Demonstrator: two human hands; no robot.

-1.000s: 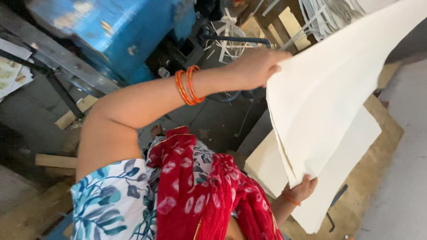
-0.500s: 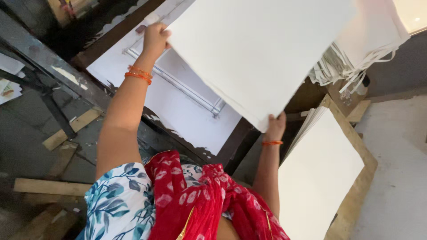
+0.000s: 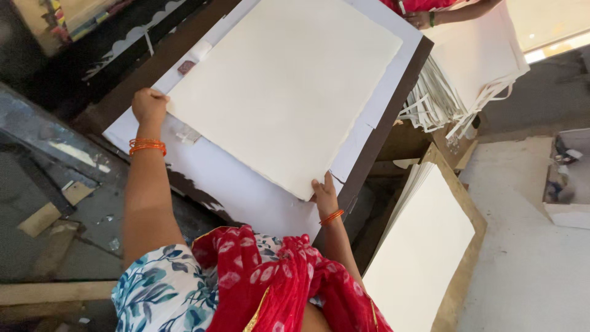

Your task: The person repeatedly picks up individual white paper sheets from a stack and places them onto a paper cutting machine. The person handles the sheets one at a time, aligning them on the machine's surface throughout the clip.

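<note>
A large cream sheet of paper (image 3: 289, 86) lies flat over a white-topped table (image 3: 215, 178) with a dark brown edge. My left hand (image 3: 149, 104) grips the sheet's left corner, with orange bangles on the wrist. At the sheet's near corner, my right hand (image 3: 324, 190) pinches the edge, a thin orange bangle on that wrist. A red patterned scarf (image 3: 276, 283) and a blue floral sleeve fill the bottom of the view.
A stack of cream sheets (image 3: 418, 246) rests on a wooden board at lower right. More paper with hanging strips (image 3: 461, 92) sits at upper right, where another person's hand (image 3: 421, 18) rests. A grey floor (image 3: 528, 246) lies to the right.
The sheet was held up in the air by both hands and swung over; now it lies flat on the white table, both hands still at its corners.
</note>
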